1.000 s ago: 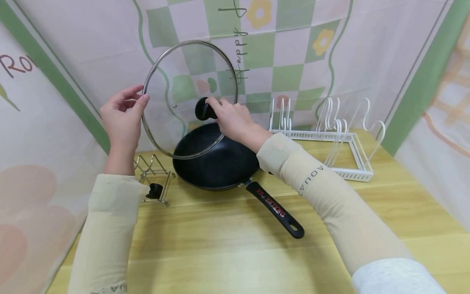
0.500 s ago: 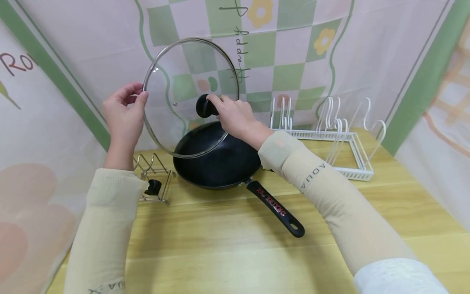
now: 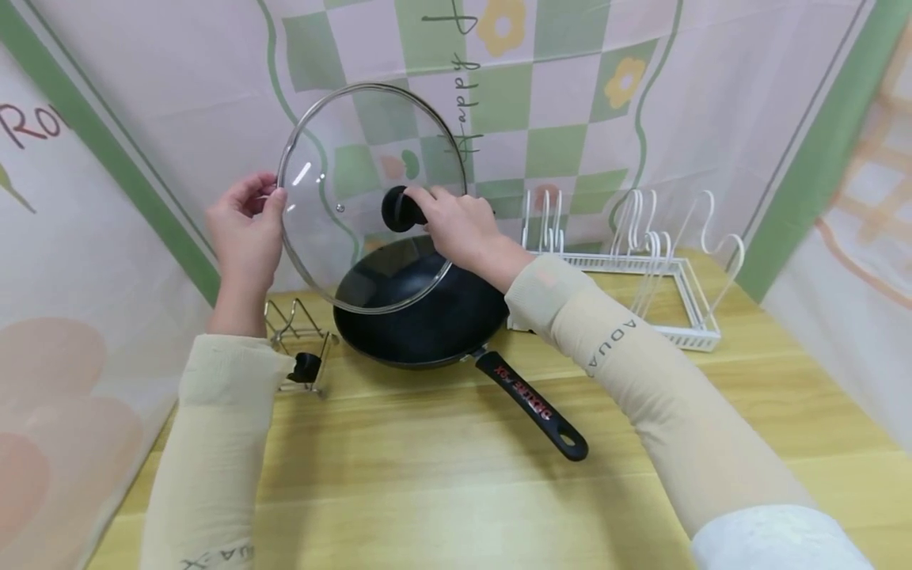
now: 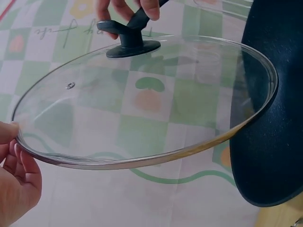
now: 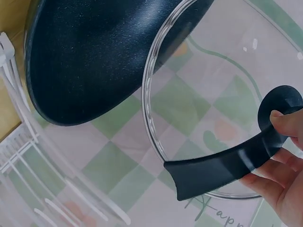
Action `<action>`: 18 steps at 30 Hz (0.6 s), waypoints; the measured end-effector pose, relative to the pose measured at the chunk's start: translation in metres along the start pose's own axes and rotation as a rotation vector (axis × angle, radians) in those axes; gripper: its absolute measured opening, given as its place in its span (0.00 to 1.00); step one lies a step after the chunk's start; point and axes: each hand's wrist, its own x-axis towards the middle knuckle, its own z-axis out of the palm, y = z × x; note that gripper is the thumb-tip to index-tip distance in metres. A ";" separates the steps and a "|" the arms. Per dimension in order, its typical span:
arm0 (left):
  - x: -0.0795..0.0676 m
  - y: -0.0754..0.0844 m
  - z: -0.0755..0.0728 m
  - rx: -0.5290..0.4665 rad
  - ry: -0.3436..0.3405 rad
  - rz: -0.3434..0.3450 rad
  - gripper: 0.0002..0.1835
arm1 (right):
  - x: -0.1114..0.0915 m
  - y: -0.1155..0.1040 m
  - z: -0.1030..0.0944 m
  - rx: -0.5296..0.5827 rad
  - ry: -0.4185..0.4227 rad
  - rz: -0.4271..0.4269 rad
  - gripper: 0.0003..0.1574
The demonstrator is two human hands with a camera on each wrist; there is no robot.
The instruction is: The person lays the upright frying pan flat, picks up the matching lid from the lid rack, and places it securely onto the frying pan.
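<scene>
A round glass pot lid (image 3: 342, 237) with a metal rim is held up, tilted, above the back of a black frying pan (image 3: 456, 317). My left hand (image 3: 245, 237) pinches the lid's left rim between thumb and fingers. With my right hand (image 3: 463, 229) I grip the lid's black handle (image 5: 218, 163), which the right wrist view shows as a long curved piece rising from a round base. The pan rests on the table, its black handle (image 3: 530, 404) pointing toward the front right. In the left wrist view the lid's small metal vent (image 4: 70, 85) is visible.
A white wire rack (image 3: 694, 340) stands at the back right of the wooden table (image 3: 427, 491). At the left, partly behind my left arm, is a small metal wire rack (image 3: 324, 356) with a black piece on it. A patterned cloth (image 3: 563, 103) hangs behind.
Both hands keep their holds on the lid. The lid rose a little at first and now hangs slightly lower, shifted a little to the right. The pan stays in place.
</scene>
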 end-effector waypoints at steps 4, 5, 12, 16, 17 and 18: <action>-0.001 -0.003 -0.001 -0.019 0.005 -0.025 0.09 | 0.000 0.002 -0.001 -0.007 0.027 -0.017 0.30; -0.001 -0.003 -0.002 -0.020 0.004 -0.031 0.09 | 0.000 0.002 -0.001 -0.008 0.030 -0.022 0.30; -0.003 -0.006 -0.002 -0.029 -0.009 -0.057 0.09 | 0.001 0.006 0.001 -0.007 0.028 -0.046 0.30; -0.002 -0.010 -0.002 -0.067 -0.001 -0.064 0.07 | 0.001 0.006 0.001 0.012 0.006 -0.055 0.31; -0.002 -0.012 -0.002 -0.075 0.000 -0.067 0.07 | 0.001 0.007 0.001 0.018 -0.005 -0.051 0.31; -0.002 -0.014 -0.002 -0.097 0.002 -0.080 0.07 | 0.001 0.007 0.000 0.020 -0.016 -0.048 0.31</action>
